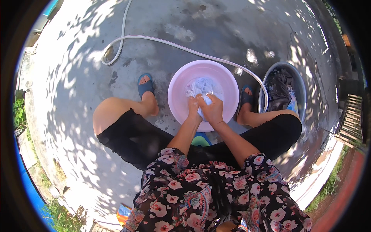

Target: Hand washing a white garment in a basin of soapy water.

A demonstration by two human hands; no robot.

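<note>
Between my feet stands a round pink plastic basin (179, 90). Both my hands are close together over its near half, gripping one bunched white cloth (200, 86). My left hand (193, 108) closes on the cloth from the left. Against it, my right hand (212, 107) holds the same cloth from the right. Part of the cloth spreads beyond my fingers into the basin, and a short end shows below, between my wrists. The fingers hide the gripped middle. How much water the basin holds is hard to make out.
A white hose (171, 43) loops across the wet concrete floor (162, 17) and ends in a metal tub (303, 90) at my right. Dark wet clothes (279, 90) lie in that tub. A blue and green low stool (201, 139) shows under me. A slatted wooden piece (351, 119) stands far right.
</note>
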